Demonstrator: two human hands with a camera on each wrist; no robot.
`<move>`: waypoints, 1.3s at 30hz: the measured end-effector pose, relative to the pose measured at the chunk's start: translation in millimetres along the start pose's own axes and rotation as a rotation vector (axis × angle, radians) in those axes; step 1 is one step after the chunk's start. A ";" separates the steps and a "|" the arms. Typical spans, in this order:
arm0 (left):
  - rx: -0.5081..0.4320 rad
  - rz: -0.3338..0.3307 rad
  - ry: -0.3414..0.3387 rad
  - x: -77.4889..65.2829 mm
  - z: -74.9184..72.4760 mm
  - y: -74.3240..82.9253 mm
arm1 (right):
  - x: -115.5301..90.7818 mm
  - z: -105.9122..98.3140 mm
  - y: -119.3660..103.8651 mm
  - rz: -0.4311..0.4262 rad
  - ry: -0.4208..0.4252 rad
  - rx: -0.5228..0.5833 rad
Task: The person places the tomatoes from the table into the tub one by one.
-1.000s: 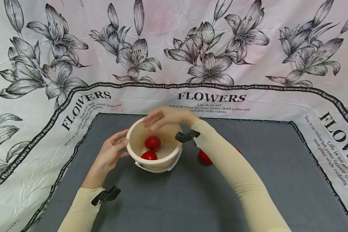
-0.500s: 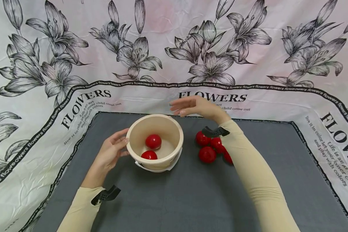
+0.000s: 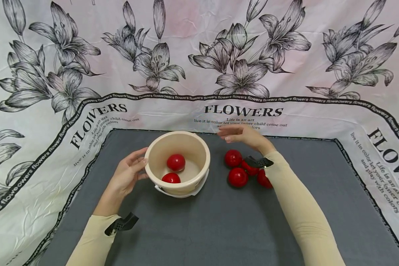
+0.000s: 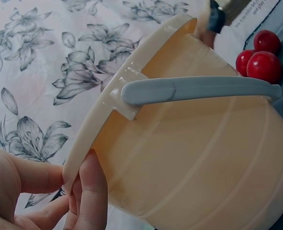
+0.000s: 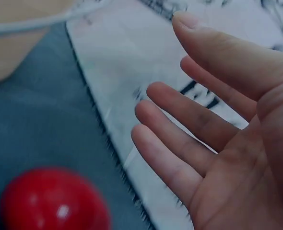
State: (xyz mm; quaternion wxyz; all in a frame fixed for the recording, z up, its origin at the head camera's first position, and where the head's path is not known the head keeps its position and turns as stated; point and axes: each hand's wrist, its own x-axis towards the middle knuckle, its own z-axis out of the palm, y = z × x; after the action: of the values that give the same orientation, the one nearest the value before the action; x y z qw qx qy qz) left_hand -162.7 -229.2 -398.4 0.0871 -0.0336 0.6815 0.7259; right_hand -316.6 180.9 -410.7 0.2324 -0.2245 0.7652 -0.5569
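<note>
A cream bucket (image 3: 190,147) stands on the grey cloth, holding two glossy red balls (image 3: 176,162). My left hand (image 3: 128,175) grips its left rim; in the left wrist view the thumb and fingers (image 4: 93,191) pinch the lip from either side. The pale handle (image 4: 199,89) hangs down against the bucket's outer wall. To the right, several more red balls (image 3: 238,177) lie clustered on the cloth. My right hand (image 3: 247,138) hovers above and behind that cluster with fingers extended and nothing in it. Its forearm partly covers the rightmost ball.
The dark grey cloth (image 3: 193,229) covers the work surface. Around its back and sides runs a white fabric (image 3: 173,114) printed with lilies and lettering. A black strap mount (image 3: 121,224) sits on each wrist.
My right hand has moved from over the bucket rightwards to the loose balls, uncovering most of them. The left hand stays on the rim, and the bucket has not moved.
</note>
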 end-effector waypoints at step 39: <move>0.001 0.004 0.002 -0.4 -0.3 -0.7 | -25.3 0.4 62.2 0.258 -0.059 -0.243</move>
State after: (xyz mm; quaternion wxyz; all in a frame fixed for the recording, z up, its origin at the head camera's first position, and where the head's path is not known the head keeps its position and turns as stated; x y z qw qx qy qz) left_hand -162.2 -229.5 -399.0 0.0849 -0.0327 0.6821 0.7256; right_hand -301.6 213.2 -467.6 0.2954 -0.1671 0.8423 -0.4188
